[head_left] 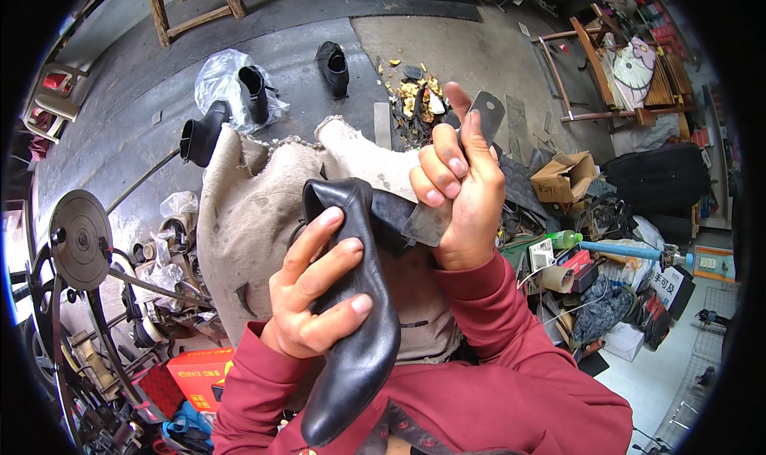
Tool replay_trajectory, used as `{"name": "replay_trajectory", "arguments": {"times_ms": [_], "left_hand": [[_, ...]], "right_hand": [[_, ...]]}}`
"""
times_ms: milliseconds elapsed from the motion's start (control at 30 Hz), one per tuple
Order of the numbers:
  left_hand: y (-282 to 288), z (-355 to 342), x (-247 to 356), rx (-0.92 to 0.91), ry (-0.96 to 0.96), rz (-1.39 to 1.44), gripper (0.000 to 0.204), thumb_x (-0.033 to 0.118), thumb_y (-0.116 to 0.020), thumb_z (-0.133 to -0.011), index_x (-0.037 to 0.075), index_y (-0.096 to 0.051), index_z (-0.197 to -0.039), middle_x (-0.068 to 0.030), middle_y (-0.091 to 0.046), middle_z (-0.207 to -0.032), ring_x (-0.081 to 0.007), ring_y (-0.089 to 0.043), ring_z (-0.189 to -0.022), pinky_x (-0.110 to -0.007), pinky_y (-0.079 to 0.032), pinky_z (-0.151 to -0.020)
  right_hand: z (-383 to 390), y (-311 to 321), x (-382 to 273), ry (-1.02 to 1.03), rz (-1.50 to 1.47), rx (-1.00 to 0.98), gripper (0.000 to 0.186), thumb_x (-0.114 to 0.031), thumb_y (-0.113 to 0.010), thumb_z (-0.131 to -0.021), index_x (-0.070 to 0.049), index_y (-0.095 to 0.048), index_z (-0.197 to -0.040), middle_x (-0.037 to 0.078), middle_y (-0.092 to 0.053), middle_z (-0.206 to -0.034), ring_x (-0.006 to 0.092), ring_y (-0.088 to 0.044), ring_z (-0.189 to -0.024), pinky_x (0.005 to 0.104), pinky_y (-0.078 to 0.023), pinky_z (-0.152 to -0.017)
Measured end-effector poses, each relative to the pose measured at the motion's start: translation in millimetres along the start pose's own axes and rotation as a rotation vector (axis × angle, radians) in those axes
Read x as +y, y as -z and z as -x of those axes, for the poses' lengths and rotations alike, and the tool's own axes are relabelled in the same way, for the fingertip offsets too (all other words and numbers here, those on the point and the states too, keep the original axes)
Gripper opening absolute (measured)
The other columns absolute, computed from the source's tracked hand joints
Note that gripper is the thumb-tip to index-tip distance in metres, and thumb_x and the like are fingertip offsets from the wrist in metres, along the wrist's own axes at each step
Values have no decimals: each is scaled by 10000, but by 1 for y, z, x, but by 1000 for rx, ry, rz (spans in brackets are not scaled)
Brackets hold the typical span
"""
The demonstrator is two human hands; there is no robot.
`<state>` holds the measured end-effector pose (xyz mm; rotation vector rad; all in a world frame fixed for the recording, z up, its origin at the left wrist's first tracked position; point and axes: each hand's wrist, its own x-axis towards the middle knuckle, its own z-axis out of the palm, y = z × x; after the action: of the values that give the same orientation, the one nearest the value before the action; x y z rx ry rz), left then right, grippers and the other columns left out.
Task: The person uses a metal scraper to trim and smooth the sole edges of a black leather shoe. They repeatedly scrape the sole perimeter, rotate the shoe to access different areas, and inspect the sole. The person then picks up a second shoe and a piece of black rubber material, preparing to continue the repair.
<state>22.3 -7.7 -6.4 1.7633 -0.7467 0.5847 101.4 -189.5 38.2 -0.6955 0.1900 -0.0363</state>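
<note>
My left hand (315, 283) grips a black leather shoe (351, 359), toe toward me and heel end up, over a grey cloth apron (247, 232) across my lap. The block heel (387, 220) points right. My right hand (451, 180) is closed round a flat grey metal blade (488, 112) with a hole near its top; its lower end lies at the heel's tip, though exact contact is hard to tell.
Three black boots (333, 68) and a plastic bag (215, 80) lie ahead, beside a scrap pile (423, 96). Machinery with a wheel (80, 240) stands at left. A cardboard box (558, 176) and clutter are at right, wooden furniture (606, 64) behind.
</note>
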Motion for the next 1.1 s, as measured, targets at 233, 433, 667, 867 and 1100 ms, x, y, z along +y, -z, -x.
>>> {"name": "replay_trajectory", "arguments": {"times_ms": [233,433,667,867,1100], "left_hand": [[1,-2,-3,-1,5,25,424,31,-782,-774,184,-559,-1101,-212,-638,-1230,-525,-582,-1224,-536,-579,-962],[0,-1,-6,4,-3,51,410,70,-788,-788,170,-551,-1108,-225,-640,-1253,-523,-583,-1231,-532,-569,-966],[-1,0,-12,21,-4,68,399,75,-797,-793,136,-552,-1102,-238,-636,-1279,-521,-583,-1237,-528,-566,-967],[-5,-5,-13,76,41,90,406,42,-803,-795,117,-553,-1106,-248,-640,-1267,-520,-589,-1230,-536,-551,-982],[2,-39,-32,-47,179,91,873,359,-853,-816,76,-409,-1512,-215,-539,-1436,-414,-474,-1387,-508,-349,-1159]], "right_hand": [[-1,-5,1,43,79,-14,414,-342,-407,-1115,-49,-488,-1396,-57,-296,-660,36,-252,-473,209,-290,-415],[-2,-8,3,50,113,-31,421,-347,-399,-1117,-49,-485,-1400,-56,-301,-660,35,-255,-471,208,-300,-411],[-5,-10,5,88,171,-94,440,-364,-398,-1115,-51,-474,-1415,-52,-313,-662,36,-261,-465,210,-307,-404],[-8,-13,6,113,188,-118,441,-364,-385,-1119,-47,-467,-1415,-49,-318,-666,38,-278,-473,210,-312,-407],[-42,-15,2,121,208,-88,405,-365,-402,-1115,-53,-502,-1352,-34,-358,-653,69,-324,-487,255,-321,-451]]}}
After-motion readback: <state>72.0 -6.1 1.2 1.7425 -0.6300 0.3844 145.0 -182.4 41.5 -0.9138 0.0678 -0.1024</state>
